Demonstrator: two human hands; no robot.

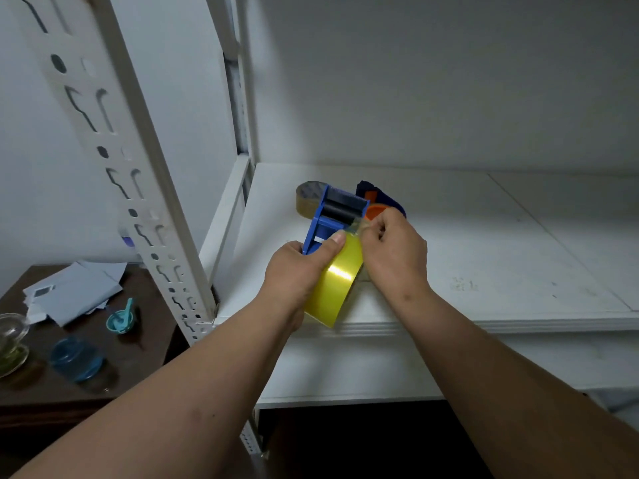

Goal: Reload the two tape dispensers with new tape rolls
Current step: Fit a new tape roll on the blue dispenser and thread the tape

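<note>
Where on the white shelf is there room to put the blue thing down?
The white shelf is bare to the right of the right hand, out to its far edge. It is crowded behind the blue dispenser, where a brown tape roll and a second dispenser lie.

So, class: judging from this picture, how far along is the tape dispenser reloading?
Done: the yellow tape roll sits in the blue dispenser. In hand: left hand grips it, right hand pinches the tape end. Left: the second dispenser and brown tape roll lie on the shelf.
</note>
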